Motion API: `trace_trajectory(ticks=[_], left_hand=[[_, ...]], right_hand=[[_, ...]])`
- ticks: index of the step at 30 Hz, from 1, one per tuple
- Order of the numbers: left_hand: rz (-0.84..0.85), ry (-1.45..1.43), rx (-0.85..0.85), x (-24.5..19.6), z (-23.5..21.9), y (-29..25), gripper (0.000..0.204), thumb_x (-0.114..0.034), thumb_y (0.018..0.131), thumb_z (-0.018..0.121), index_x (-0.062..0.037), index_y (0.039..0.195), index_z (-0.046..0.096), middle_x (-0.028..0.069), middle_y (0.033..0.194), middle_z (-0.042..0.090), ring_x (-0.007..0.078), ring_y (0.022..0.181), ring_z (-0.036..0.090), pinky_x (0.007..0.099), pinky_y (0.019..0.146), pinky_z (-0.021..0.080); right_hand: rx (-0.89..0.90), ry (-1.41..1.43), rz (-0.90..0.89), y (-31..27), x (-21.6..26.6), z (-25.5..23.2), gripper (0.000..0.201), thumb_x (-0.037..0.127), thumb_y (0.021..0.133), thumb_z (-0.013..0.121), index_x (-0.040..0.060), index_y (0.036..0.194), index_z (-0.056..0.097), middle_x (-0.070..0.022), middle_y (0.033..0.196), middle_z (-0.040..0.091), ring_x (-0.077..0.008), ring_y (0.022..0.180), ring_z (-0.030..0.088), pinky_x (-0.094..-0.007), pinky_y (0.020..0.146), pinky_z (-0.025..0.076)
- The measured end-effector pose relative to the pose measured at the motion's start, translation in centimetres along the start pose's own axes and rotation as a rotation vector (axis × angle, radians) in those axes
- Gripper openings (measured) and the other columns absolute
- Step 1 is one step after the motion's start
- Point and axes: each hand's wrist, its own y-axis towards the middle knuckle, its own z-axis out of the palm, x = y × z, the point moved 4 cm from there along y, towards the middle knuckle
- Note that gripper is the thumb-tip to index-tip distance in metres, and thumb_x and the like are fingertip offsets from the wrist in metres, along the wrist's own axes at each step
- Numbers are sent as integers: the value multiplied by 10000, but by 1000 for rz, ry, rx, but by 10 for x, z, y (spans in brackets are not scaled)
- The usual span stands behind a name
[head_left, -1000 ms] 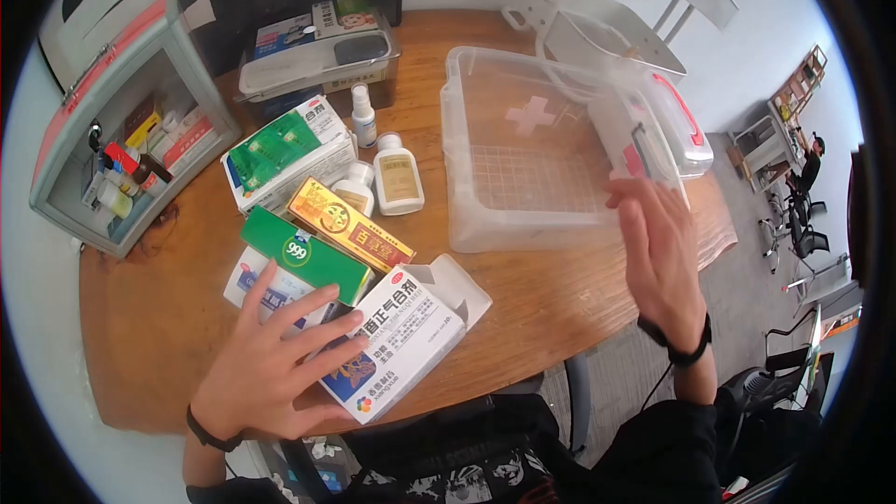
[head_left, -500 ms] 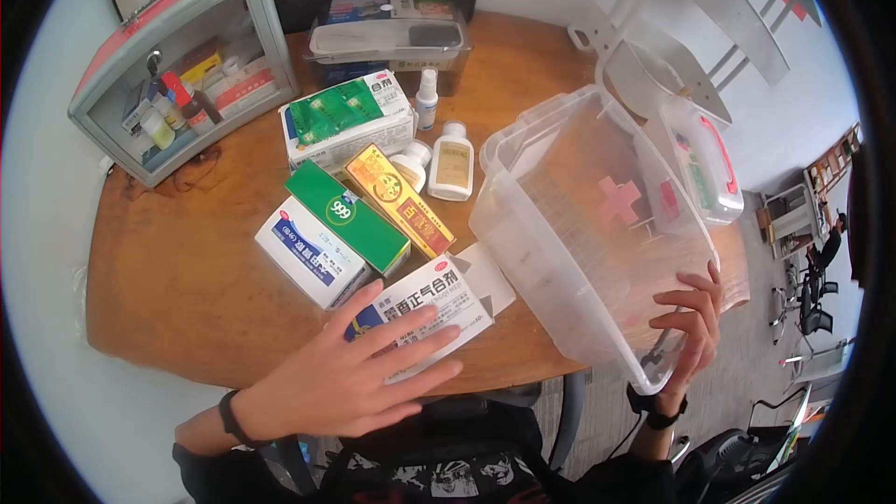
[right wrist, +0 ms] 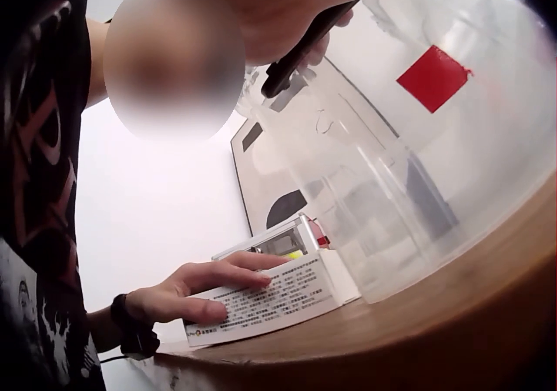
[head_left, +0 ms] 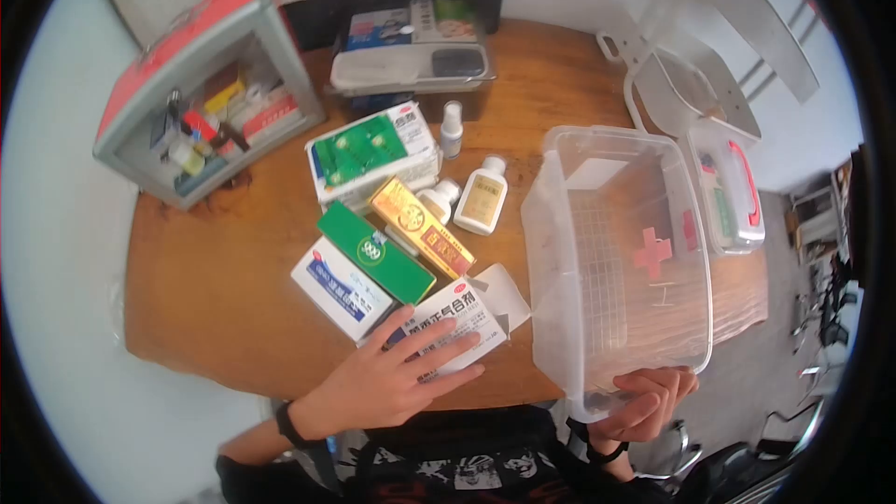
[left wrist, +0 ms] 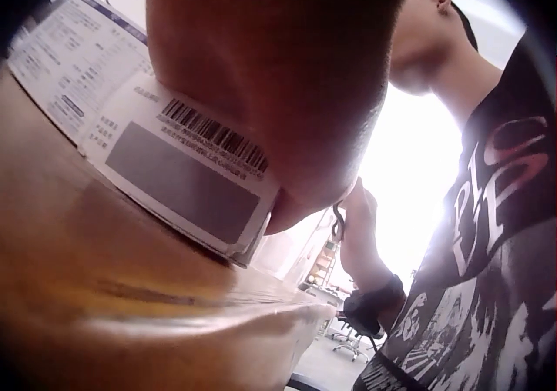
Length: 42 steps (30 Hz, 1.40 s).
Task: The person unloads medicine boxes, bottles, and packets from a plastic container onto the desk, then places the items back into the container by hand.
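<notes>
My left hand rests on a white medicine box at the table's near edge, its fingers spread across the top. The box's end flap stands open at the far right, and the right wrist view shows the thumb against its printed side. My right hand grips the near rim of a clear plastic bin with a pink cross, fingers curled over the edge beside a dark latch. The bin's near end reaches the table edge. Beside the left hand lie a green box, a blue-and-white box and a gold box.
Two white bottles and a spray bottle stand mid-table near another medicine box. A grey-and-red cabinet is at left, a lidded clear container at back. A red-handled case and a white chair are at right.
My right hand has moved from the bin's far right side to its near rim. The bin has turned and come closer to the table's near edge. My left hand stays on the white medicine box.
</notes>
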Motion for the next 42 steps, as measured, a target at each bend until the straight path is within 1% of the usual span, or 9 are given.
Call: trace_trajectory(ticks=[6, 8, 10, 17, 19, 30, 32, 40, 42], left_hand=[[-37, -10, 76, -7, -10, 10, 622, -273, 859, 811, -412, 1459, 731, -67, 1658, 563, 233, 1517, 489, 647, 1310, 217], [-59, 20, 99, -10, -11, 13, 540, -315, 931, 761, -386, 1465, 722, -62, 1670, 557, 221, 1520, 477, 616, 1261, 303], [-93, 18, 88, -8, -10, 18, 539, -278, 903, 771, -391, 1430, 742, -67, 1652, 572, 216, 1527, 476, 630, 1256, 310], [-197, 27, 11, -8, 2, 26, 547, -209, 868, 782, -370, 1390, 769, -53, 1648, 575, 247, 1540, 478, 669, 1300, 240], [-219, 14, -9, -10, 4, 24, 576, -159, 848, 769, -372, 1382, 782, -40, 1651, 571, 271, 1535, 490, 699, 1301, 221], [-161, -6, 7, -7, -2, 17, 569, -166, 881, 752, -353, 1418, 754, -30, 1658, 571, 279, 1551, 473, 692, 1306, 225], [-128, -17, 56, -6, -7, 13, 439, -216, 996, 694, -337, 1414, 754, -42, 1669, 569, 237, 1567, 466, 649, 1305, 247], [-14, -174, 124, -4, -15, -14, 476, -209, 978, 673, -355, 1424, 749, -108, 1640, 573, 211, 1550, 468, 650, 1302, 266], [-19, -169, 97, -12, -16, -8, 455, -180, 958, 748, -346, 1381, 777, -25, 1618, 597, 274, 1474, 529, 652, 1281, 277]], right_hand=[[-56, 124, -106, 3, 1, 4, 375, 279, 1046, 519, 226, 712, 681, 93, 733, 674, -132, 775, 592, -414, 957, 362], [-39, 146, -127, 6, 0, 16, 354, 302, 1030, 526, 246, 731, 707, 119, 711, 661, -115, 753, 558, -385, 962, 356], [-307, 152, -225, 9, 2, 22, 393, 287, 1043, 474, 187, 701, 641, 45, 669, 631, -156, 643, 509, -401, 871, 392], [-179, 151, -265, 13, 3, 27, 323, 333, 990, 484, 165, 790, 674, 39, 723, 672, -148, 660, 498, -382, 898, 394], [-113, 176, -205, 8, -2, 27, 308, 421, 984, 571, 301, 873, 831, 162, 790, 690, -87, 860, 524, -361, 983, 347], [62, 122, -217, 9, -3, 16, 318, 400, 967, 570, 266, 957, 858, 124, 858, 715, -115, 865, 556, -389, 1033, 339], [-42, 139, -247, 9, -5, 26, 309, 402, 967, 562, 261, 956, 836, 116, 836, 699, -118, 852, 560, -396, 1026, 350], [-68, 90, -205, 9, 2, 23, 295, 433, 1005, 521, 247, 978, 749, 75, 805, 673, -146, 828, 560, -441, 1038, 373], [-22, 69, -201, 6, 1, 22, 306, 443, 1022, 510, 242, 987, 739, 67, 809, 675, -153, 829, 562, -451, 1047, 372]])
